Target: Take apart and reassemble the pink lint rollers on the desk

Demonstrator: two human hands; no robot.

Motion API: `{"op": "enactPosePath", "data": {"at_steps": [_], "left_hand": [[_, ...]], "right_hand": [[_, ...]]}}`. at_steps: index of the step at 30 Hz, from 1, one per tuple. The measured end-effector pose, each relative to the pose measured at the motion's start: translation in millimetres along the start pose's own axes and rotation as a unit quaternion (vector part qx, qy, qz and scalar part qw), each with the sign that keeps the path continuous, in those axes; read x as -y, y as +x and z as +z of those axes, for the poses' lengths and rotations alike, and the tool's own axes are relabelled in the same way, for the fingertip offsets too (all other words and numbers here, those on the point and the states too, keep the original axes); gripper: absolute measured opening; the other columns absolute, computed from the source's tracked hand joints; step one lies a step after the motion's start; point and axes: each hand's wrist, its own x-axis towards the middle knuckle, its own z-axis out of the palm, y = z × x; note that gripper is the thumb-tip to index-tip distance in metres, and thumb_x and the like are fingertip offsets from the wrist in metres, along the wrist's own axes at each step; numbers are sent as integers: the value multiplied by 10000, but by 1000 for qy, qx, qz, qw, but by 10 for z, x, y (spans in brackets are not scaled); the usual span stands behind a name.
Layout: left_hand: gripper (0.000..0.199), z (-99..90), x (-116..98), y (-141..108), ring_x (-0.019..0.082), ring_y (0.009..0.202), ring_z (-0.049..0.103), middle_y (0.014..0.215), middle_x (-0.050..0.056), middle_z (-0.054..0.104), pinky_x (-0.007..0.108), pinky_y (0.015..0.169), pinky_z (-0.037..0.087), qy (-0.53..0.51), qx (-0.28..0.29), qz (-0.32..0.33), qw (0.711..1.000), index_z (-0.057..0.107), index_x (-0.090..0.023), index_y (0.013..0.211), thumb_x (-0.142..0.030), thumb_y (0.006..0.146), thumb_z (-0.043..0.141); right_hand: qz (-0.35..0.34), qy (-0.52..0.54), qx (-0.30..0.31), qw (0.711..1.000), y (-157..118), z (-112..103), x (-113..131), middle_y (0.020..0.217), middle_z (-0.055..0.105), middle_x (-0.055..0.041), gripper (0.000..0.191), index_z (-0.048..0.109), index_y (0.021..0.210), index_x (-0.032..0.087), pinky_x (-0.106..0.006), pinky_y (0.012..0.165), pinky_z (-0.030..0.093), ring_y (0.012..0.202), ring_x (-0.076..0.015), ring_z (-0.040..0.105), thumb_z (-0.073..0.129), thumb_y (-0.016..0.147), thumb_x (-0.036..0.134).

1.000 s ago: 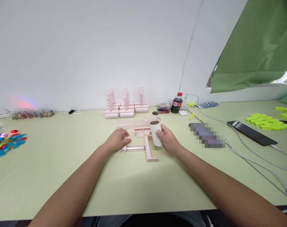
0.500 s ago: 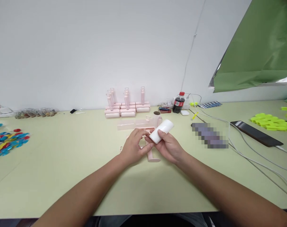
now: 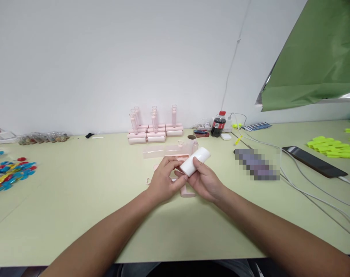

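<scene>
My right hand (image 3: pixel 207 180) grips a white lint roller refill (image 3: pixel 196 161), thumb on top and fingers beneath, the roll tilted up to the right. At the roll's lower left end, the fingertips of my left hand (image 3: pixel 164 180) close in on its edge. Below the hands, partly covered, a pink lint roller handle (image 3: pixel 187 194) lies on the table. Just beyond are a translucent pink cover (image 3: pixel 153 151) and an upright cardboard-cored roll (image 3: pixel 191 141). A small heart-shaped loop (image 3: pixel 148 181) pokes out left of my left hand.
Several finished-looking pink lint rollers (image 3: pixel 137 138) stand against the wall. A cola bottle (image 3: pixel 218 125) is right of them. Phone (image 3: pixel 313 161), white cables (image 3: pixel 296 188) and yellow-green pieces (image 3: pixel 332 147) occupy the right; colourful plastic pieces (image 3: pixel 11 173) lie far left.
The roll has shifted slightly left and down, and my left fingertips now reach around its lower end. Both hands stay in nearly the same place.
</scene>
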Motion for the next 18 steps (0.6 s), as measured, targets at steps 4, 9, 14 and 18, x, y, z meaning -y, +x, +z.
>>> {"op": "enactPosePath", "data": {"at_steps": [4, 9, 14, 18], "left_hand": [[361, 0, -26, 10, 213, 1032, 577, 1124, 63, 572, 354, 838, 528, -8, -16, -3, 1000, 628, -247, 1105, -198, 749, 663], [374, 13, 0, 19, 190, 957, 592, 1105, 56, 572, 342, 835, 525, -12, -13, -6, 1000, 633, -231, 1081, -163, 714, 653], [349, 30, 19, 39, 185, 898, 597, 1092, 62, 580, 329, 761, 532, 0, -5, -9, 1000, 633, -221, 1052, -183, 705, 645], [350, 42, 11, 45, 200, 942, 595, 1089, 60, 605, 328, 766, 528, 13, -9, 0, 1000, 626, -220, 1038, -152, 695, 633]], "right_hand": [[21, 23, -14, 999, -12, 37, 2, 1072, 684, -83, 289, 594, 1076, 196, -429, 909, 533, 1022, -247, 643, 563, 900, 424], [39, 42, -33, 998, -29, 69, 3, 1034, 695, -87, 266, 585, 1069, 183, -417, 906, 536, 1004, -247, 654, 542, 913, 394], [39, 33, -47, 998, -26, 81, -12, 1019, 697, -94, 261, 583, 1028, 188, -413, 881, 551, 1023, -259, 652, 549, 901, 413], [33, 23, -44, 998, -23, 82, -23, 1005, 697, -85, 261, 581, 1020, 199, -425, 886, 549, 1030, -261, 648, 566, 889, 423]]}}
